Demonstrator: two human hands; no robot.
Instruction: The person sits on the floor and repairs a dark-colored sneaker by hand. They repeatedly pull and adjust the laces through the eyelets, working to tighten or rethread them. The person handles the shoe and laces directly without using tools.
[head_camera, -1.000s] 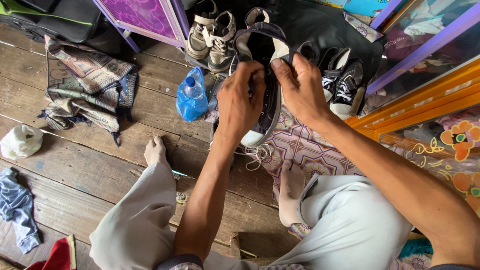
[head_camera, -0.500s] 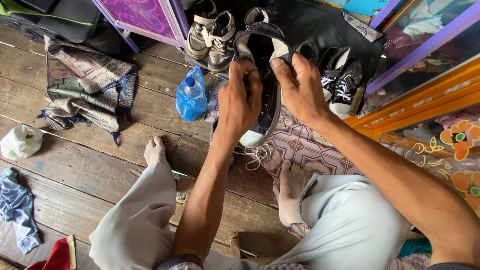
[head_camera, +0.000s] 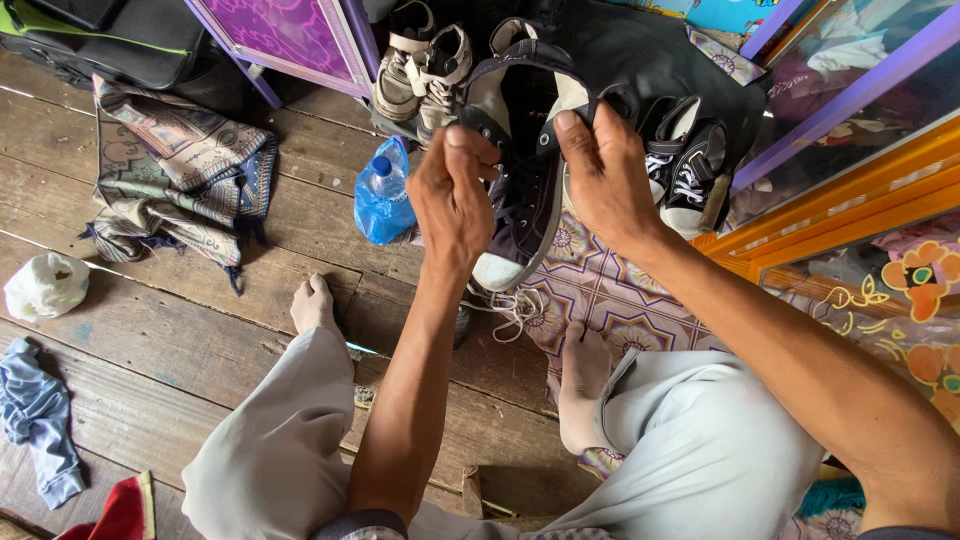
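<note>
Knees in pale trousers (head_camera: 700, 460) sit nearest, bare feet on the plank floor (head_camera: 150, 330) and patterned mat (head_camera: 600, 290). Above them the left hand (head_camera: 455, 200) pinches a lace of the dark sneaker (head_camera: 525, 190) between thumb and forefinger, while the right hand (head_camera: 605, 180) grips the shoe's collar, fingers curled over its edge. The sneaker hangs toe-down between both hands, loose laces (head_camera: 510, 305) dangling. Beyond lie a blue bagged bottle (head_camera: 382, 195), folded cloth (head_camera: 175, 170) and more shoes (head_camera: 420, 65).
</note>
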